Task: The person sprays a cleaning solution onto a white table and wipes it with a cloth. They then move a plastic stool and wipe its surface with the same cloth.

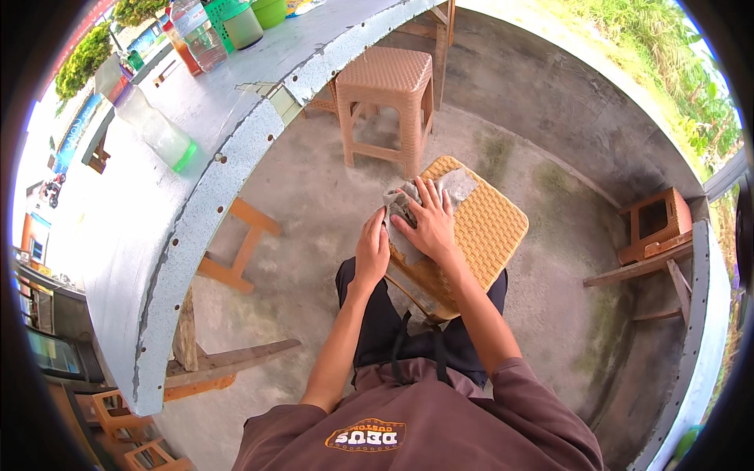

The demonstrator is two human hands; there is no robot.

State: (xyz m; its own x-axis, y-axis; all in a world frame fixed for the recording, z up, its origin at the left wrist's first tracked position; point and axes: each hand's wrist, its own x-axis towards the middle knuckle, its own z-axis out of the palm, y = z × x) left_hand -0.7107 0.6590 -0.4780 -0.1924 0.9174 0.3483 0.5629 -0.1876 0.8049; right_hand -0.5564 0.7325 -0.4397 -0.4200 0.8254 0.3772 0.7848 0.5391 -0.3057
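Note:
A yellow plastic stool (492, 218) with a woven-pattern seat lies tilted between my knees, its seat turned to the right. My right hand (435, 226) presses a crumpled grey cloth (399, 203) against the stool's upper side, fingers spread. Part of the cloth lies flat beyond the fingertips, near the seat's edge. At the stool's left side is my left hand (372, 250), its fingers close together against the edge beside the cloth. What its fingertips grip is hidden. Brown stain or dirt shows on the stool's side below the cloth.
A brown plastic stool (386, 70) stands ahead on the concrete floor (294, 194). Left is a long metal-edged table (194, 224) with a green-bottomed bottle (156, 126) and other containers. A low concrete wall (548, 100) curves along the right; another stool (654, 226) sits beside it.

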